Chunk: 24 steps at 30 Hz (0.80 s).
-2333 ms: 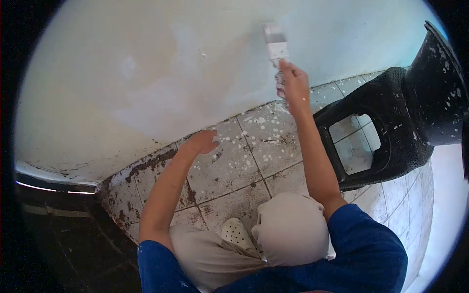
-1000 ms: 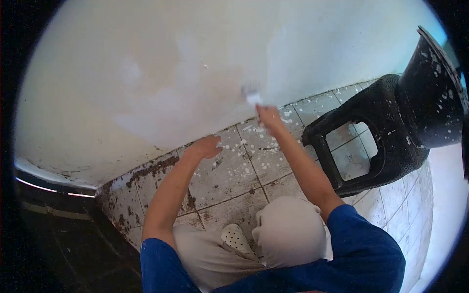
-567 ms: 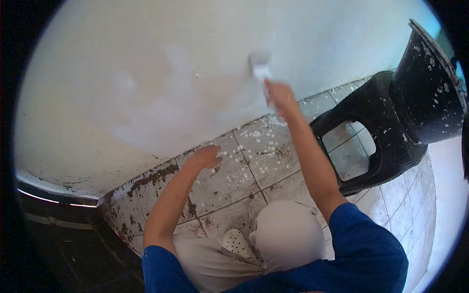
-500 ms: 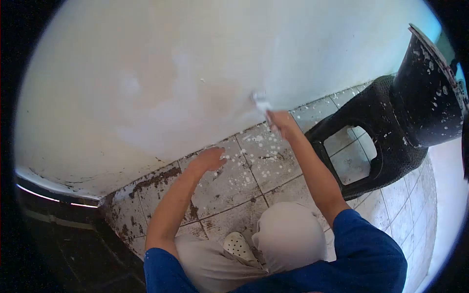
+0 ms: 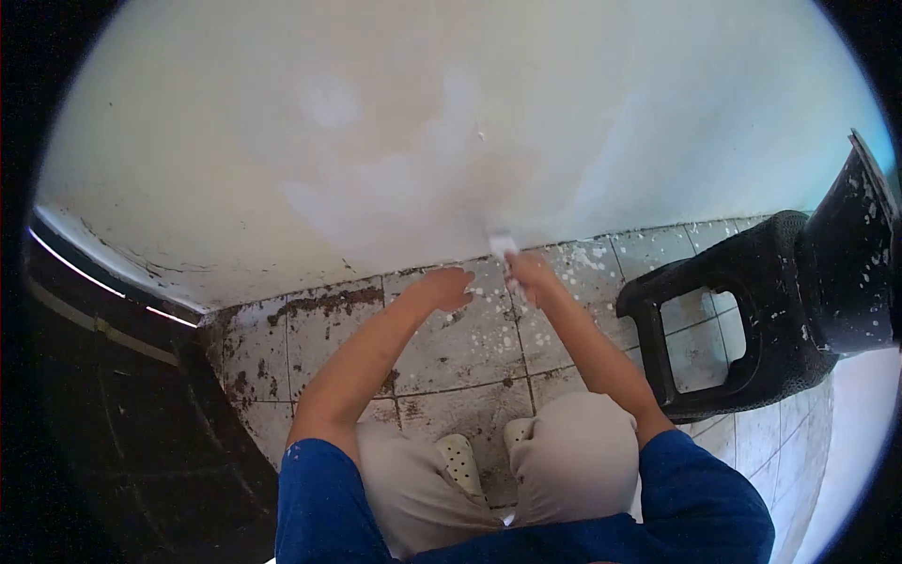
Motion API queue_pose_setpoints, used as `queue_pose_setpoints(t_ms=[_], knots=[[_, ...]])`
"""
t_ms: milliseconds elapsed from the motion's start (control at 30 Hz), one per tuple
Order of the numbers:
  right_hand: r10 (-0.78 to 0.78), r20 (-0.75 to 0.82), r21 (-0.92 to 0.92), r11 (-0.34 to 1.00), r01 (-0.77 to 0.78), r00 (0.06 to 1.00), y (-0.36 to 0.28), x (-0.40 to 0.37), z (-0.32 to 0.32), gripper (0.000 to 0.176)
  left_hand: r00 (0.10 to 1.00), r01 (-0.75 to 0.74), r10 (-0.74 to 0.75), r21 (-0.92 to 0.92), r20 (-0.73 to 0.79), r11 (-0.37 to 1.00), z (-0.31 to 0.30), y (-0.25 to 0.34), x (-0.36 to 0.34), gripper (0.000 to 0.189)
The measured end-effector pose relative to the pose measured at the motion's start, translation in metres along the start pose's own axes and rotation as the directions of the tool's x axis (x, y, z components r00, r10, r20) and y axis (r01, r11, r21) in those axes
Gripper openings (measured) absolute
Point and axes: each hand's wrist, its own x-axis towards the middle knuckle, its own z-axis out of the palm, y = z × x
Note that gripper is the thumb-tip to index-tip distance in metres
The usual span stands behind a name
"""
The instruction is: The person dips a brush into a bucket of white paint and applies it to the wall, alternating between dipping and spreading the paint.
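My right hand (image 5: 533, 276) is closed round the handle of a white-coated paintbrush (image 5: 503, 244), which is blurred by motion. Its head is at the foot of the pale wall (image 5: 235, 122), close to the floor joint. Whiter, wet-looking patches spread over the wall around a dull beige area. To the left of the brush, my left hand (image 5: 449, 288) hovers low in front of the wall. Its fingers are loosely bent and slightly apart, with nothing seen in them.
On the right a black plastic stool (image 5: 648, 324) bears a paint-spattered black bucket (image 5: 850, 263). White drops and brown dirt mark the floor tiles (image 5: 451, 362). A dark surface (image 5: 103, 423) lies at the lower left. My pale clog (image 5: 458, 462) shows below my knees.
My right hand has brought the brush down the wall towards the floor joint. The view has shifted, and my two hands are closer together. My second clog now shows.
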Motion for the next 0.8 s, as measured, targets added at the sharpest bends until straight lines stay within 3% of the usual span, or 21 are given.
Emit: queue_pose_setpoints(t_ms=[33, 133, 167, 200, 233, 300, 400, 433, 467, 500, 533, 567, 667, 700, 800], knots=[[0.227, 0.121, 0.16, 0.956, -0.245, 0.966, 0.015, 0.001, -0.003, 0.028, 1.0, 0.012, -0.013, 0.005, 0.029, 1.0, 0.001, 0.002, -0.008, 0.042], [-0.091, 0.157, 0.014, 0.996, 0.09, 0.983, -0.078, -0.053, 0.009, 0.026, 0.994, 0.076, -0.079, 0.039, 0.07, 0.996, 0.008, -0.008, -0.019, 0.042], [-0.269, 0.135, -0.075, 0.957, 0.28, 0.954, -0.131, -0.078, 0.016, 0.024, 0.991, 0.088, -0.092, 0.048, 0.093, 0.995, 0.012, -0.01, -0.021, 0.042], [-0.273, 0.165, 0.158, 0.956, 0.247, 0.948, -0.18, -0.105, 0.024, 0.023, 0.988, 0.1, -0.106, 0.063, 0.111, 0.993, 0.012, -0.014, -0.019, 0.042], [-0.456, 0.125, 0.193, 0.882, 0.429, 0.881, -0.215, -0.123, 0.029, 0.023, 0.985, 0.112, -0.122, 0.084, 0.122, 0.99, 0.01, -0.019, -0.016, 0.042], [-0.638, 0.016, 0.315, 0.734, 0.602, 0.77, -0.271, -0.159, 0.039, 0.026, 0.989, 0.127, -0.13, 0.048, 0.076, 0.991, 0.006, -0.018, -0.01, 0.043], [-0.488, 0.048, 0.04, 0.873, 0.486, 0.872, -0.229, -0.098, 0.048, 0.031, 0.998, 0.057, -0.059, 0.044, 0.039, 0.997, 0.01, -0.013, -0.003, 0.043], [-0.496, -0.017, -0.248, 0.843, 0.477, 0.868, -0.184, -0.072, 0.054, 0.034, 0.999, 0.021, -0.023, 0.054, 0.024, 0.998, 0.009, -0.01, -0.001, 0.043], [-0.596, -0.095, -0.335, 0.773, 0.538, 0.797, -0.11, -0.028, 0.059, 0.034, 0.998, 0.03, -0.032, 0.048, 0.046, 0.998, 0.006, -0.006, -0.003, 0.042], [-0.313, -0.02, -0.234, 0.925, 0.3, 0.95, -0.057, -0.013, 0.053, 0.034, 0.997, 0.042, -0.045, 0.039, 0.066, 0.998, 0.002, 0.0, -0.005, 0.042], [0.005, 0.058, -0.199, 0.98, 0.007, 0.998, -0.005, 0.002, 0.047, 0.035, 0.994, 0.054, -0.056, 0.025, 0.09, 0.998, 0.0, 0.006, -0.008, 0.041], [0.009, 0.092, 0.15, 0.988, -0.023, 0.996, 0.02, -0.013, 0.041, 0.034, 0.994, 0.059, -0.061, 0.025, 0.09, 0.998, 0.0, 0.011, -0.012, 0.041], [-0.21, 0.048, -0.234, 0.948, 0.215, 0.977, -0.048, -0.042, 0.038, 0.029, 0.997, 0.064, -0.065, 0.026, 0.047, 0.998, -0.001, 0.008, -0.013, 0.041], [-0.149, 0.091, -0.134, 0.978, 0.16, 0.985, -0.069, -0.023, 0.041, 0.029, 0.998, 0.046, -0.047, 0.022, 0.036, 0.999, 0.011, 0.0, -0.011, 0.041], [-0.4, 0.139, 0.287, 0.892, 0.349, 0.906, -0.198, -0.103, 0.063, 0.024, 0.995, 0.044, -0.049, 0.063, 0.082, 0.997, 0.009, -0.001, -0.007, 0.04]])
